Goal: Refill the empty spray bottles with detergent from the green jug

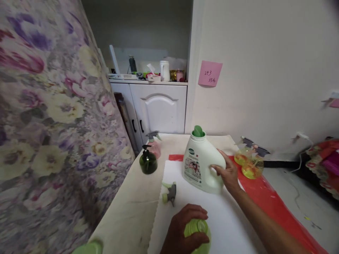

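Note:
My right hand [230, 173] grips the handle of a large pale green detergent jug [197, 160]. The jug's outer cap is off, and a green spout [198, 131] shows in its neck. Below it, my left hand [185, 227] is wrapped round a yellow-green bottle [201, 234], whose round mouth faces up uncapped. A grey and light green spray head [170, 193] lies on the white sheet [225, 222], left of the jug and apart from both hands.
A dark green pump bottle [148, 162] and a pink spray bottle [155, 148] stand at the table's left. Two yellow spray bottles [243, 155] stand on the right over red plastic [261, 192]. A green round thing [88, 248] is at the bottom left. A floral curtain [53, 123] hangs alongside.

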{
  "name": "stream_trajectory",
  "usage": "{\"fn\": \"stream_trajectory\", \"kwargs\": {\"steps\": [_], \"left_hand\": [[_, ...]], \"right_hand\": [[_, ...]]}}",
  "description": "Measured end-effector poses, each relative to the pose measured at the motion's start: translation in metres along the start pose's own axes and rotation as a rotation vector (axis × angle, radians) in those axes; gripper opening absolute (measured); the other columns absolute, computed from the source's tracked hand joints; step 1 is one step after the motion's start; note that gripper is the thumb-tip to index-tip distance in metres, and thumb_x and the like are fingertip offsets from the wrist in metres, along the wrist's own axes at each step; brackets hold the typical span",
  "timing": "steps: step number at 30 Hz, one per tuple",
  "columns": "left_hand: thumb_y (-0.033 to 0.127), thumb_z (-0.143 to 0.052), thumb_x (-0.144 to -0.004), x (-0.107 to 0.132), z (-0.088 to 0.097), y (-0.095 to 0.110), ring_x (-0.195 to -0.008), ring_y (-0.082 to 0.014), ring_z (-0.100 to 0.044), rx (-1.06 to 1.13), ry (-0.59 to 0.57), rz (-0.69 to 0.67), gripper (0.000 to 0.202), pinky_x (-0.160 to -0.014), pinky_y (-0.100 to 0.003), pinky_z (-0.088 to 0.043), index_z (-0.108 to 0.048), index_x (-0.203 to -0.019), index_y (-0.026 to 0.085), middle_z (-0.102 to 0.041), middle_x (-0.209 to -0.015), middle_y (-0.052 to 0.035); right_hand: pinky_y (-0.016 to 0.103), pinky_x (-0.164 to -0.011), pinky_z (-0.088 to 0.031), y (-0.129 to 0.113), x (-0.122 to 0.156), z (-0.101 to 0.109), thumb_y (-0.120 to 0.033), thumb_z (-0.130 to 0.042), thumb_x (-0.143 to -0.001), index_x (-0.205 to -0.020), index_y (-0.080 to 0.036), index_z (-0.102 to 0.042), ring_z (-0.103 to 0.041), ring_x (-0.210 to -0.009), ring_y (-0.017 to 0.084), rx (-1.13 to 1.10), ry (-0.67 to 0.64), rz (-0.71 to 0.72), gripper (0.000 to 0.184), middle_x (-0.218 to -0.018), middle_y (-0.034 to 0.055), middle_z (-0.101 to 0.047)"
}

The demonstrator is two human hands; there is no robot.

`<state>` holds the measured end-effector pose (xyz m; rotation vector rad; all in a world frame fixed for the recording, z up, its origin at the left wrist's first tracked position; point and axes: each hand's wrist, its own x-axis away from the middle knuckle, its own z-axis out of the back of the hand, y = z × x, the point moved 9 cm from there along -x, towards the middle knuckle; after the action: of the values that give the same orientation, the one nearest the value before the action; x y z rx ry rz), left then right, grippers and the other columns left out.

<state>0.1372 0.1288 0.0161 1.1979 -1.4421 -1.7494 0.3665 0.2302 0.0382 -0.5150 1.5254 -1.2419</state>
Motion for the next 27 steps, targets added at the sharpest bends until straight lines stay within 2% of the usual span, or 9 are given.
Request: {"fn": "stream_trajectory", "kwargs": {"steps": [3, 6, 10, 12, 15, 17, 21, 25, 27], "left_hand": [[0.032, -0.082, -0.066, 0.0, 0.0, -0.002, -0.102, -0.0252, -0.063, -0.005, -0.019, 0.02, 0.033, -0.093, -0.036, -0.046, -0.074, -0.098, 0.03, -0.07, -0.106, -0.0056], [0.032, -0.081, -0.066, 0.0, 0.0, -0.002, -0.104, -0.0258, -0.062, -0.014, -0.025, 0.066, 0.033, -0.095, -0.037, -0.045, -0.074, -0.098, 0.029, -0.07, -0.106, -0.0057], [0.031, -0.08, -0.066, 0.0, 0.0, 0.001, -0.108, -0.027, -0.06, -0.055, -0.022, 0.133, 0.032, -0.101, -0.04, -0.042, -0.074, -0.098, 0.028, -0.07, -0.109, -0.0058], [0.028, -0.08, -0.065, 0.002, 0.001, 0.001, -0.112, -0.0272, -0.058, -0.089, -0.029, 0.168, 0.035, -0.104, -0.04, -0.039, -0.073, -0.1, 0.029, -0.069, -0.112, -0.0049], [0.025, -0.08, -0.063, 0.006, 0.003, 0.001, -0.117, -0.0276, -0.055, -0.16, -0.048, 0.217, 0.045, -0.107, -0.04, -0.035, -0.07, -0.107, 0.031, -0.066, -0.119, -0.0037], [0.023, -0.08, -0.062, 0.008, 0.004, 0.0, -0.12, -0.0284, -0.053, -0.201, -0.069, 0.246, 0.053, -0.108, -0.042, -0.034, -0.067, -0.113, 0.031, -0.064, -0.124, -0.0042], [0.022, -0.08, -0.059, 0.012, 0.0, -0.002, -0.124, -0.0289, -0.05, -0.253, -0.109, 0.242, 0.066, -0.11, -0.043, -0.031, -0.061, -0.122, 0.03, -0.059, -0.131, -0.0051], [0.026, -0.08, -0.062, 0.014, 0.0, -0.003, -0.127, -0.0279, -0.048, -0.264, -0.13, 0.203, 0.07, -0.111, -0.042, -0.032, -0.057, -0.128, 0.028, -0.056, -0.136, -0.0065], [0.03, -0.073, -0.072, 0.014, 0.009, -0.004, -0.127, -0.0267, -0.049, -0.271, -0.107, 0.189, 0.058, -0.11, -0.041, -0.034, -0.058, -0.127, 0.026, -0.056, -0.137, -0.0075]], "right_hand": [[0.024, -0.043, -0.043, 0.015, 0.003, 0.001, -0.036, -0.071, -0.07, -0.128, -0.024, -0.055, -0.045, -0.049, 0.009, -0.003, 0.004, -0.022, 0.061, -0.089, -0.0018, -0.065], [0.024, -0.046, -0.046, 0.018, 0.004, 0.0, -0.037, -0.069, -0.073, -0.127, -0.024, -0.054, -0.046, -0.051, 0.01, 0.015, -0.042, -0.032, 0.057, -0.089, -0.0017, -0.065], [0.031, -0.068, -0.054, 0.016, 0.013, 0.008, -0.041, -0.069, -0.074, -0.125, -0.022, -0.056, -0.06, -0.073, 0.016, 0.052, -0.106, -0.038, 0.056, -0.096, 0.0026, -0.067], [0.037, -0.081, -0.054, 0.018, 0.028, 0.024, -0.044, -0.07, -0.074, -0.129, -0.023, -0.053, -0.062, -0.093, 0.021, 0.077, -0.084, -0.057, 0.061, -0.107, 0.006, -0.065], [0.042, -0.09, -0.053, 0.025, 0.068, 0.057, -0.046, -0.068, -0.077, -0.136, -0.026, -0.045, -0.061, -0.104, 0.024, 0.13, 0.007, -0.135, 0.067, -0.117, 0.0089, -0.061], [0.045, -0.094, -0.051, 0.026, 0.103, 0.059, -0.044, -0.07, -0.076, -0.133, -0.025, -0.048, -0.061, -0.107, 0.026, 0.154, -0.081, -0.187, 0.063, -0.119, 0.0101, -0.061], [0.045, -0.1, -0.048, 0.006, 0.166, 0.026, -0.033, -0.075, -0.073, -0.13, -0.029, -0.052, -0.058, -0.116, 0.027, 0.117, -0.335, -0.171, 0.062, -0.127, 0.0081, -0.059], [0.048, -0.107, -0.042, -0.01, 0.198, -0.006, -0.025, -0.082, -0.062, -0.132, -0.03, -0.051, -0.052, -0.125, 0.03, 0.085, -0.378, -0.152, 0.077, -0.134, 0.0073, -0.056], [0.048, -0.108, -0.041, -0.01, 0.205, -0.013, -0.022, -0.082, -0.06, -0.134, -0.031, -0.048, -0.051, -0.126, 0.031, 0.07, -0.359, -0.141, 0.082, -0.136, 0.0075, -0.053]]}}
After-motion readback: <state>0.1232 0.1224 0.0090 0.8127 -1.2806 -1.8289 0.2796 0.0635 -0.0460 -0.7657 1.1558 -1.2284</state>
